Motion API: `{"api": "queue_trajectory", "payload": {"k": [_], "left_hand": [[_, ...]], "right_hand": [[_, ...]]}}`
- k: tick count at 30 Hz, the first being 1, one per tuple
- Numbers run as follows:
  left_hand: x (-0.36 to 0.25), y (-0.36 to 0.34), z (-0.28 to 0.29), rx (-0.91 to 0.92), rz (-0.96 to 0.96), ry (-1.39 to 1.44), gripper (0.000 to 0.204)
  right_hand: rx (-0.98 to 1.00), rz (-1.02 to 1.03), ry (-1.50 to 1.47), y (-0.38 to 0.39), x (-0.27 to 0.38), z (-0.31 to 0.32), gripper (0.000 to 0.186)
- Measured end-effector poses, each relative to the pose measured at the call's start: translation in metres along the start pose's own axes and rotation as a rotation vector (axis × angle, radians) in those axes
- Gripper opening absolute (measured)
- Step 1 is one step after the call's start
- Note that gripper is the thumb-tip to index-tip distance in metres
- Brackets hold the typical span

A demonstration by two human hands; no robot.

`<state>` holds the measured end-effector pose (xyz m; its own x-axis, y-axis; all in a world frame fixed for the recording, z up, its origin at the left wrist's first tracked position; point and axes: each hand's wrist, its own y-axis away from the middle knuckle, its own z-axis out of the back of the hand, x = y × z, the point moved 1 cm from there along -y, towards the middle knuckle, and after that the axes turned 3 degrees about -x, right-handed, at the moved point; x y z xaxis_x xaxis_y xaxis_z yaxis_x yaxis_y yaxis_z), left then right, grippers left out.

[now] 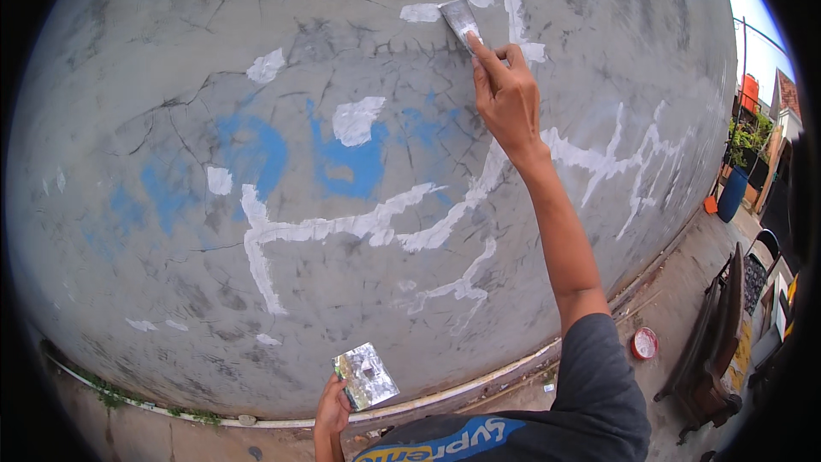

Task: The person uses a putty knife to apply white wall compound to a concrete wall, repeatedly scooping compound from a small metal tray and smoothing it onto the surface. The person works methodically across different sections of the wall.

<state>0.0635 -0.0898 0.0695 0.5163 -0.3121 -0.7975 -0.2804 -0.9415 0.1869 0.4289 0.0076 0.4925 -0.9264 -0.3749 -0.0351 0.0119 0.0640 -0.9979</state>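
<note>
My right hand (506,90) is raised high against the grey wall (128,145), closed around a putty knife (462,21). The metal blade lies on the wall at the right end of a short white filler patch (421,13). Low in front of me, my left hand (332,408) grips a flat, shiny metal plate (366,375) by its left edge. Smears of filler seem to mark the plate, though glare makes that hard to tell. White filler strips (333,227) follow cracks across the wall, and faded blue paint (351,167) shows behind them.
A red tub (644,343) with white stuff inside stands on the ground at the right. Beyond it is a dark wooden bench (714,342). A blue barrel (732,194) and green plants (751,139) stand farther off. A pale pipe (282,423) runs along the wall's base.
</note>
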Motion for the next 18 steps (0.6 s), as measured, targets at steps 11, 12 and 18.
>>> {"api": "queue_trajectory", "payload": {"k": [11,12,18], "left_hand": [[-0.004,-0.021,-0.026,0.102,0.092,-0.002,0.037],[-0.001,-0.022,-0.026,0.126,0.103,-0.021,0.037],[0.023,-0.036,-0.011,0.086,0.143,-0.032,0.043]], "right_hand": [[0.311,-0.006,0.169,-0.030,0.027,0.058,0.027],[0.276,-0.004,0.153,-0.036,0.026,0.056,0.026],[0.334,0.003,0.245,-0.039,0.029,0.041,0.027]]}}
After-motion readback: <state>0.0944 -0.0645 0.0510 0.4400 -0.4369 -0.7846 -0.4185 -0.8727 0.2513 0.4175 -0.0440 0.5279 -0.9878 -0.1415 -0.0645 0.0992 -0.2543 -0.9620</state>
